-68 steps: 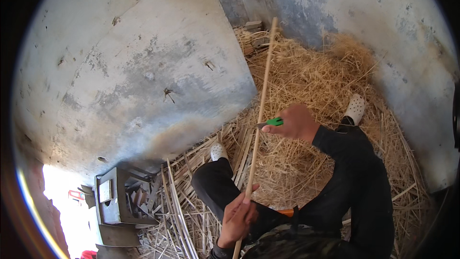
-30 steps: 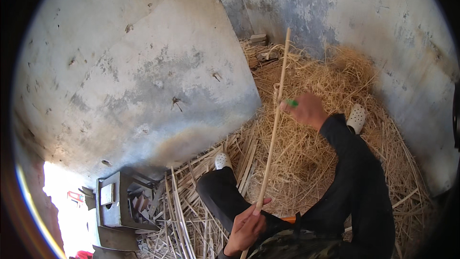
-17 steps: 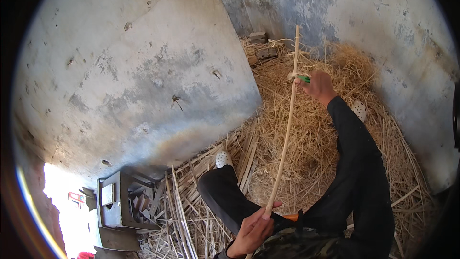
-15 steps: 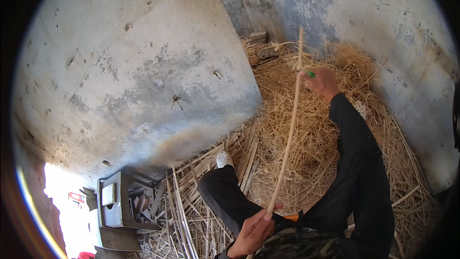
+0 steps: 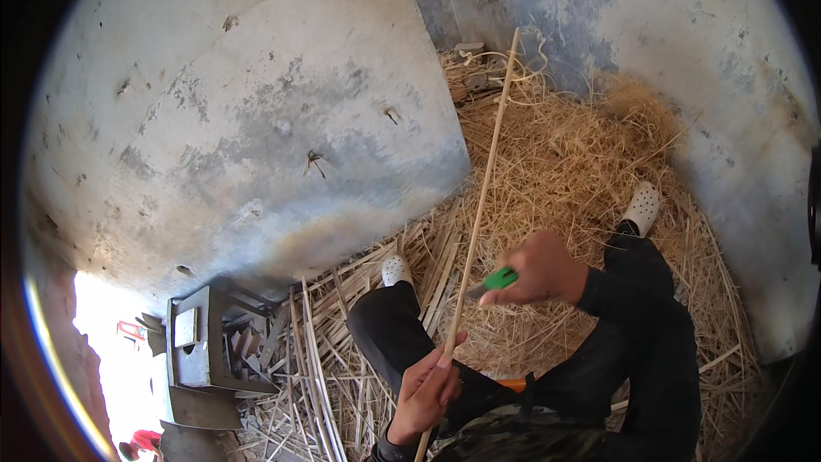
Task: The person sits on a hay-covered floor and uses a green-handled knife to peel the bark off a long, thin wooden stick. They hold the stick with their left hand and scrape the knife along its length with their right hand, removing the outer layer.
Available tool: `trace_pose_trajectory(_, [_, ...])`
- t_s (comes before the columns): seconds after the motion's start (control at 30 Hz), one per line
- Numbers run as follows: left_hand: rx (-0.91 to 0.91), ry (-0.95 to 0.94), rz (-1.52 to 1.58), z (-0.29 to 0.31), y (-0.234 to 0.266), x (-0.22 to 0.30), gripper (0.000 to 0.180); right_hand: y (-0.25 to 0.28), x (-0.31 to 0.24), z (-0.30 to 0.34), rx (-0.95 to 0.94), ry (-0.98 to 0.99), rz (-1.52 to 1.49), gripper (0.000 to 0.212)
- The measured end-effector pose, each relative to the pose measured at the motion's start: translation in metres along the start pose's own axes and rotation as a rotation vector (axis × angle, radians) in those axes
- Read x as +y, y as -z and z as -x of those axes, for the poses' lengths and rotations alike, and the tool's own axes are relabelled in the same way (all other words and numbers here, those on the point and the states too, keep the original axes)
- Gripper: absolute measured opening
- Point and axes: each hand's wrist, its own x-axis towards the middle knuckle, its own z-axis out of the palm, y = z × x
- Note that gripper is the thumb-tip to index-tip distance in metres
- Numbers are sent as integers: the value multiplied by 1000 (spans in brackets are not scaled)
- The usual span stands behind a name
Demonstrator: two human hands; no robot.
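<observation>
A long, thin pale strip (image 5: 484,188), of bamboo or wood, runs from my lap up toward the far wall. Its lower part is gripped by my left hand (image 5: 421,395), with the fingers wrapped round it. In my closed right hand (image 5: 540,267) is a knife (image 5: 501,278) with a green handle. The short dark blade lies close to the strip, above my left hand; whether it touches cannot be made out. Pale curled shavings (image 5: 540,58) hang in the air near the strip's far end.
A heap of straw-like shavings (image 5: 564,162) covers the floor between my feet. Long split strips (image 5: 318,368) lie at the left, by a dark wooden stool-like piece (image 5: 205,351). Worn plaster walls (image 5: 282,120) close in ahead. Part of a person in red (image 5: 144,443) shows at the lower left.
My right hand with the knife has come from the strip's far part back toward me. My left hand has shifted left, and the strip leans further left.
</observation>
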Motion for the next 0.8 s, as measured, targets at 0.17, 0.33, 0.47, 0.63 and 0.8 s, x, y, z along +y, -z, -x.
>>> trace_pose_trajectory(0.17, [-3, -17, -44, 2, -3, 0, 44, -12, 45, -19, 50, -209, 118, 73])
trace_pose_trajectory(0.33, [34, -56, -106, -3, -2, -3, 44, -18, 5, -10, 66, -3, 24, 78])
trace_pose_trajectory(0.47, [35, -36, -228, 3, -8, 3, 44, -20, 58, -24, 122, -236, 91, 79])
trace_pose_trajectory(0.63, [70, -40, -264, 1, -10, 5, 44, -29, 17, -14, 48, -105, 26, 80])
trace_pose_trajectory(0.8, [149, -73, -508, 6, -13, 7, 43, -20, 34, -21, 40, -177, -15, 80])
